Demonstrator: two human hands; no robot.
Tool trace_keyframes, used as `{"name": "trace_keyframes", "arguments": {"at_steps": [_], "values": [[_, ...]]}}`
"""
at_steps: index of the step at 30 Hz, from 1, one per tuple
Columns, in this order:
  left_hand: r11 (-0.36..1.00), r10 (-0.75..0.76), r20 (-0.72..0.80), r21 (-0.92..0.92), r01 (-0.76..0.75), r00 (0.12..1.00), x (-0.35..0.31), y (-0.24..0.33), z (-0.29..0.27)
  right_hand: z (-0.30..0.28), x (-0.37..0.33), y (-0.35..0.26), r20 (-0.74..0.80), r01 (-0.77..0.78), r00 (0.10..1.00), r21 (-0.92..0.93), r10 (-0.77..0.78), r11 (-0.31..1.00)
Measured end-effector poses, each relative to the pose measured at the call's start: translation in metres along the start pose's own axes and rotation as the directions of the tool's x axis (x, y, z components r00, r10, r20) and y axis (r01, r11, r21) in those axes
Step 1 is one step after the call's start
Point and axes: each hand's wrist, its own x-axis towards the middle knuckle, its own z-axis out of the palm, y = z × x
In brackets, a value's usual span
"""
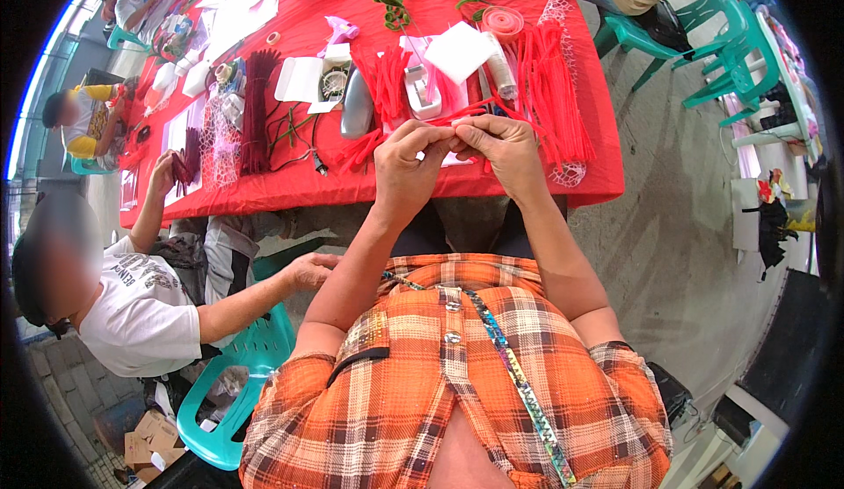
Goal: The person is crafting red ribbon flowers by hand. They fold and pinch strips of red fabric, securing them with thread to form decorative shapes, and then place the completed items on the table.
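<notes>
Just over the near edge of the red-covered table (598, 168), my left hand (406, 159) and my right hand (508, 148) meet, fingertips pinched close together. Between them runs a thin red fuzzy stem, like a pipe cleaner (445, 122); its ends are partly hidden by my fingers. Right beyond my knuckles stands a white tape dispenser (424, 100). Loose red pipe cleaners (384, 84) lie to its left, and a thick bundle of red pipe cleaners (556, 93) spreads on the right. A white square card (461, 51) rests behind the dispenser.
A grey rounded object (356, 106), an open white box (299, 80), a pink glue gun (340, 30) and a dark red bundle (258, 111) lie leftward. At my left sits a co-worker (141, 313), one hand near my forearm. Green chairs (716, 49) stand at right.
</notes>
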Motion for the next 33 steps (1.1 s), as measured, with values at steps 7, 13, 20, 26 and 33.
{"name": "trace_keyframes", "arguments": {"at_steps": [7, 13, 20, 26, 33], "values": [[0.996, 0.06, -0.02, 0.065, -0.058, 0.998, -0.002, 0.004, -0.005, 0.002, 0.002, 0.004, 0.01, -0.042, 0.999, -0.008, 0.042, 0.999], [0.996, 0.009, -0.019, 0.093, -0.007, 1.0, -0.007, 0.003, -0.012, 0.014, 0.003, 0.008, -0.014, -0.012, 1.0, -0.125, 0.01, 0.992], [0.756, -0.463, 0.194, -0.424, 0.499, 0.865, -0.008, -0.006, -0.016, 0.022, 0.008, 0.007, -0.112, 0.086, 0.988, -0.171, -0.106, 0.982], [0.629, -0.52, 0.423, -0.398, 0.668, 0.742, -0.017, -0.007, -0.03, 0.025, 0.006, 0.009, -0.055, 0.073, 0.995, -0.216, -0.086, 0.974], [0.622, -0.514, 0.373, -0.458, 0.635, 0.772, -0.022, -0.002, -0.035, 0.025, 0.006, 0.02, -0.029, 0.03, 0.999, -0.048, -0.032, 0.998]]}}
